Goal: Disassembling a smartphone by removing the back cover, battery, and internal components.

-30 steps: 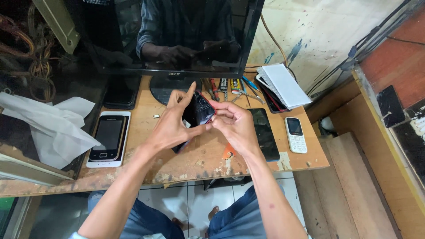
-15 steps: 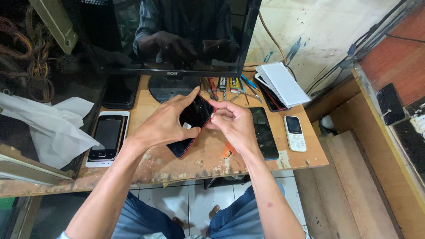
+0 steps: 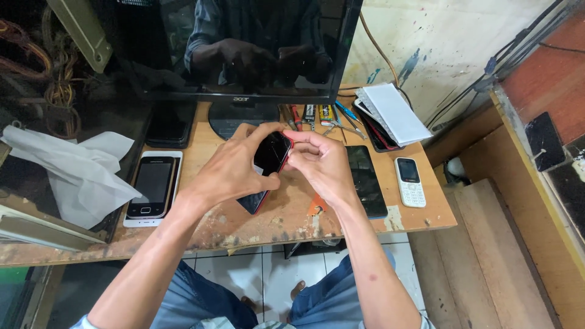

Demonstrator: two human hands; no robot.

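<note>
Both my hands hold a black smartphone with a red edge (image 3: 272, 153) above the middle of a worn wooden table (image 3: 292, 213). My left hand (image 3: 234, 170) wraps it from the left, thumb under the lower edge and index finger curved over the top. My right hand (image 3: 320, 161) pinches its right edge with bunched fingertips. Under my left hand, a second dark phone part with a red rim (image 3: 253, 201) lies flat on the table.
A dark monitor (image 3: 244, 49) stands at the back. A white-framed phone (image 3: 151, 186) and crumpled white paper (image 3: 73, 170) lie left. A black phone (image 3: 365, 180), a white keypad phone (image 3: 409, 181), stacked devices (image 3: 390, 116) and small tools (image 3: 317, 116) lie right.
My hands have drawn closer together on the phone. My left index finger, raised before, now curls down over the phone's top edge.
</note>
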